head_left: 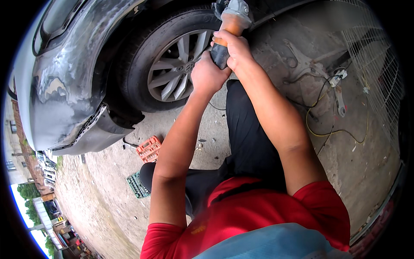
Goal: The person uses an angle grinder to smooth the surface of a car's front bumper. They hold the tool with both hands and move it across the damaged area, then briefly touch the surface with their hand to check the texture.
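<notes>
An angle grinder [233,25] with an orange body, a grey metal head and a dark rear end is held out in front of me. My right hand [234,46] wraps round its orange body. Lower down, my left hand [208,74] grips the dark rear end. The head of the grinder points away from me, close to the car's wheel arch; its disc cannot be made out. Just left of my hands is the car wheel [174,67], with a black tyre and silver spokes. The grey car body [64,95] beside it has sanded, patchy paint.
A red socket case [149,146] and a green socket case [138,185] lie open on the ground near my left knee. At the right, cables [340,131], a metal suspension arm [304,64] and a wire mesh rack [379,77] are on the concrete.
</notes>
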The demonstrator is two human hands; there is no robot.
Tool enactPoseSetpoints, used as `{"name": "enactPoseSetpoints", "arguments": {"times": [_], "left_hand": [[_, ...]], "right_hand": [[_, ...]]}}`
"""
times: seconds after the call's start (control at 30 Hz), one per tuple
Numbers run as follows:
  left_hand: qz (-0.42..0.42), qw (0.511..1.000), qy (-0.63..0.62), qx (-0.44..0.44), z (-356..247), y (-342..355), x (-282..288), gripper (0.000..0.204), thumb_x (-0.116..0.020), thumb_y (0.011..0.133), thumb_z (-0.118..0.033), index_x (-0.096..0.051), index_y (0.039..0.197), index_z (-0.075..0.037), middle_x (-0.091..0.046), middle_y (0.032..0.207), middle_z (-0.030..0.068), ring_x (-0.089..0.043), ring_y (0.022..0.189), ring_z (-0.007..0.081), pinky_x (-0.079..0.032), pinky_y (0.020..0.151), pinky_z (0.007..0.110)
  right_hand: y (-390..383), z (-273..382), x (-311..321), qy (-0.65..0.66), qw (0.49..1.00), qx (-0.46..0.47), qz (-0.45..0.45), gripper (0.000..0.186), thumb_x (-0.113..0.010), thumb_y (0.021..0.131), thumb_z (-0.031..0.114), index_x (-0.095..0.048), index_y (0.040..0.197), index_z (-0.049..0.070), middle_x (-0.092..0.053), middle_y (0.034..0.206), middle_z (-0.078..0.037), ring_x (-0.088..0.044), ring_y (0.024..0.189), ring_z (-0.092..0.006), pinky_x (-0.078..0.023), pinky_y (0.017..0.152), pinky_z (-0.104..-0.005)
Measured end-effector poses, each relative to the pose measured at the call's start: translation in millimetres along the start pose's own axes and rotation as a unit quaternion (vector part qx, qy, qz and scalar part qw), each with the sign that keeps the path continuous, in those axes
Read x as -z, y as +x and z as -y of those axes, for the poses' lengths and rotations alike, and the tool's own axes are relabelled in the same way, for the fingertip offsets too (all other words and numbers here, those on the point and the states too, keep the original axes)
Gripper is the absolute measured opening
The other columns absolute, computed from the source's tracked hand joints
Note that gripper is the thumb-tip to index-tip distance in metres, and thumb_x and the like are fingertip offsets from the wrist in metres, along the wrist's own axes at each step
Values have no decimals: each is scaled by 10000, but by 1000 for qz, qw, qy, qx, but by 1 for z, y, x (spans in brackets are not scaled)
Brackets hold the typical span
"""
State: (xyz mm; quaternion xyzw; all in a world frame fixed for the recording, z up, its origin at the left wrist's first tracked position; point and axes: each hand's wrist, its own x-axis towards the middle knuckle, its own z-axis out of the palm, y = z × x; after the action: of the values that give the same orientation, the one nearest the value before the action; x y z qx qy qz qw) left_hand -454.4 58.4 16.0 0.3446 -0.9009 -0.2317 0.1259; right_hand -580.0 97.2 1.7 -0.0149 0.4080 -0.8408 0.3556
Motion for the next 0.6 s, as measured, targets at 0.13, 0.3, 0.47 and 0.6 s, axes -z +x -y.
{"name": "enactPoseSetpoints", "arguments": {"times": [0.13,0.3,0.47,0.6], "left_hand": [[-7,1000,5,-12,2,-1,-2,829,-848,746,-571,-636,1199,91,-756,1010,321,-745,1002,469,-585,901,525],[-5,1000,-11,-2,2,1,-2,834,-851,740,-576,-639,1200,86,-759,1022,312,-746,1009,459,-586,903,524],[0,1000,-4,-9,0,2,0,824,-837,743,-592,-636,1188,71,-765,1009,290,-751,992,448,-592,887,513],[2,1000,-4,-1,1,-3,-3,608,-828,764,-405,-628,1143,26,-772,982,236,-766,955,402,-603,872,490]], "right_hand": [[-3,0,2,4,1000,9,2,329,-866,813,121,-685,1039,-34,-731,928,-135,-724,819,-250,-599,780,-409],[-2,2,-2,-9,1000,4,10,319,-861,817,117,-679,1034,-29,-730,915,-137,-725,822,-261,-601,789,-413],[-1,5,-1,1,1000,2,1,311,-855,823,111,-671,1030,-29,-727,909,-141,-727,824,-270,-604,787,-420],[-2,3,1,-12,1000,-1,15,333,-850,827,107,-647,1060,-19,-722,940,-143,-730,825,-276,-610,788,-429]]}}
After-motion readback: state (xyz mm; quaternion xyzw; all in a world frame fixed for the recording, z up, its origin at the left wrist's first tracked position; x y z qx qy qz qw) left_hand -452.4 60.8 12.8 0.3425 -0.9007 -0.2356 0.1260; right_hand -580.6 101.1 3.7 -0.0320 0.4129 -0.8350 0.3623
